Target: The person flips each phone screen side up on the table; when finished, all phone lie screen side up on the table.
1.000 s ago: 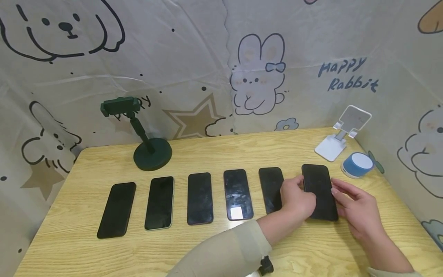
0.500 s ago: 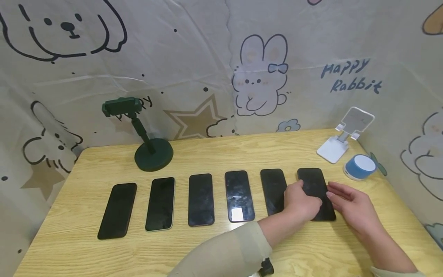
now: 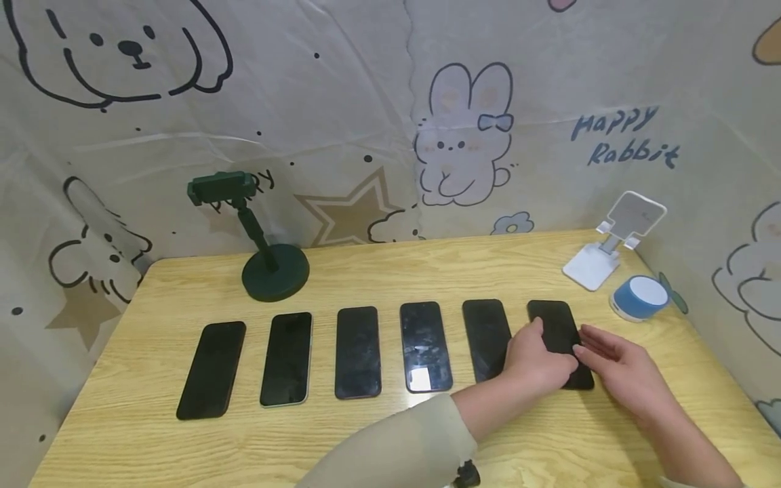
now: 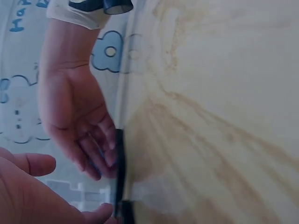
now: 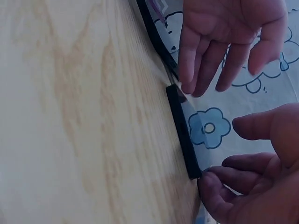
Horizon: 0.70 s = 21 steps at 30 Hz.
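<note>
A black smartphone [image 3: 554, 327] lies face up at the right end of a row of several phones. My left hand [image 3: 537, 356] reaches over its left side, covering part of it and a corner of the neighbouring phone [image 3: 485, 335]. Beside the right edge is my right hand [image 3: 628, 366], fingertips right at that edge. In the right wrist view the phone [image 5: 183, 133] lies flat on the wood. There the right hand [image 5: 259, 175] has fingers bent at one end of the phone and its thumb apart, while the left hand's fingers [image 5: 205, 65] point loosely down near the other end.
Further phones [image 3: 425, 346] continue the row leftward. A dark green phone stand [image 3: 276, 274] stands at the back left. At the back right are a white phone stand [image 3: 592, 266] and a small blue round speaker [image 3: 638, 298]. A printed cloth hangs behind the table.
The rightmost phone, earlier raised between both hands, has come down flat on the table in line with the row. Both hands stay beside it, and the head view has shifted slightly.
</note>
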Tool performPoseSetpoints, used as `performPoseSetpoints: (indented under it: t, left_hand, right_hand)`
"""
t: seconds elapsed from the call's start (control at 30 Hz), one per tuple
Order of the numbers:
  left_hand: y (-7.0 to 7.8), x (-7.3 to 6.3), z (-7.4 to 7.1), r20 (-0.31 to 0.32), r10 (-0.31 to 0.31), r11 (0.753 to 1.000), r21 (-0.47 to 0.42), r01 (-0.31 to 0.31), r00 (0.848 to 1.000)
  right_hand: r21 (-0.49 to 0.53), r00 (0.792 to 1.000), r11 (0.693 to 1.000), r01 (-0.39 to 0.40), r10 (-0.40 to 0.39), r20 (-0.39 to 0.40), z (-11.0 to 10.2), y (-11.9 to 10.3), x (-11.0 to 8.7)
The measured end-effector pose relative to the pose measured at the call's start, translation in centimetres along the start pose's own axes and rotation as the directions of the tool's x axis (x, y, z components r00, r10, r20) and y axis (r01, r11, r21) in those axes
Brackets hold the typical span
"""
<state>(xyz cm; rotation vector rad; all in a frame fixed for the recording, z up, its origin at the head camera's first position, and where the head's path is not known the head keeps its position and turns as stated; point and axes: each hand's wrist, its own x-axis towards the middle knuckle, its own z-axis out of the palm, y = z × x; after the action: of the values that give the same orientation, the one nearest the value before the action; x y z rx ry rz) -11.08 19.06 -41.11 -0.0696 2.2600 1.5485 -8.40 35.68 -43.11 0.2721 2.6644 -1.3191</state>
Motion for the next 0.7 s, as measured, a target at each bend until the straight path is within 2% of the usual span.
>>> performPoseSetpoints:
  t: [0.07, 0.13, 0.23, 0.33, 0.4, 0.5, 0.57, 0.63, 0.7]
  left_hand:
    - [-0.2, -0.7, -1.3, 0.018, 0.061, 0.998, 0.024, -0.061, 0.998]
    - [-0.4, -1.4, -3.1, 0.039, 0.139, 0.989, 0.048, -0.141, 0.989]
    - [-0.8, -2.7, -6.2, 0.050, 0.270, 0.958, 0.090, -0.274, 0.961]
    - [-1.4, -3.7, -9.2, 0.025, 0.396, 0.899, 0.191, -0.393, 0.918]
    - [-1.9, -4.4, -11.2, -0.010, 0.452, 0.849, 0.313, -0.426, 0.892]
    - [-2.7, -5.1, -14.0, -0.069, 0.515, 0.745, 0.529, -0.407, 0.854]
    - [-3.2, -5.5, -15.8, -0.111, 0.533, 0.681, 0.644, -0.348, 0.838]
    - [-3.8, -5.8, -17.7, -0.150, 0.545, 0.628, 0.724, -0.284, 0.825]
    - [-4.5, -6.1, -19.6, -0.187, 0.547, 0.593, 0.775, -0.220, 0.816]
  right_hand:
    - [-0.044, 0.999, 0.999, 0.026, -0.027, -0.019, 0.0, -0.3, -0.2]
    - [-0.070, 0.997, 0.996, 0.062, -0.065, -0.043, 0.0, -0.7, -0.5]
    - [-0.100, 0.988, 0.988, 0.116, -0.126, -0.094, 0.0, -1.3, -0.9]
    - [-0.113, 0.964, 0.973, 0.203, -0.218, -0.149, -0.1, -1.8, -1.2]
    - [-0.138, 0.938, 0.955, 0.262, -0.286, -0.196, 0.0, -1.9, -1.3]
    - [-0.185, 0.895, 0.929, 0.319, -0.360, -0.264, 0.0, -1.9, -1.6]
    - [-0.212, 0.884, 0.928, 0.307, -0.361, -0.296, 0.0, -1.9, -1.9]
    - [-0.242, 0.880, 0.929, 0.279, -0.349, -0.323, -0.2, -1.7, -2.1]
    - [-0.268, 0.882, 0.934, 0.237, -0.323, -0.344, -0.4, -1.6, -2.4]
